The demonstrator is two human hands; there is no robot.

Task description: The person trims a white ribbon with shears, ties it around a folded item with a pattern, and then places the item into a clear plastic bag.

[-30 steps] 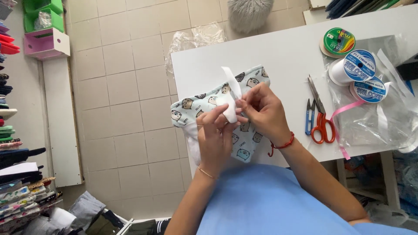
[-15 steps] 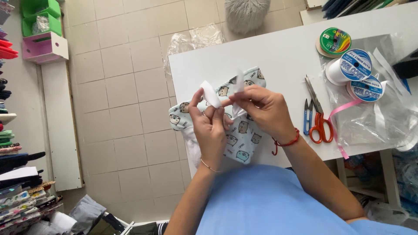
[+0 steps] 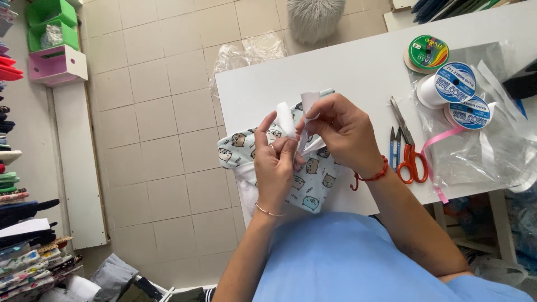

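Holding a white ribbon [image 3: 299, 120] between both hands, the person works just above a printed cloth [image 3: 305, 173] that lies at the near edge of the white table [image 3: 358, 67]. The left hand [image 3: 275, 168] pinches one folded loop of the ribbon with thumb and fingers closed narrow on it, and the right hand [image 3: 341, 131] grips the other end, which stands up above its knuckles. The ribbon looks smooth and thin, so I judge it could slip out of the pinch and the fold would open if one hand relaxes. The cloth hangs partly over the table edge, and a pull from a wrist could drag it down to the floor. Just right of the right hand lie small blue snips [image 3: 394, 146] and scissors [image 3: 411, 151] with orange handles, blades pointing away; a sleeve or a wrist could catch them. Further right, a clear plastic bag [image 3: 492, 151] lies on the table, and a pink ribbon [image 3: 433, 162] runs across it toward the near edge. On the bag rest two white spools [image 3: 456, 84] with round blue and white labels, one behind the other. Behind them is a flat reel [image 3: 428, 53] with a round green label with a rainbow patch. At the far left, green and pink boxes [image 3: 50, 50] stand by the wall.
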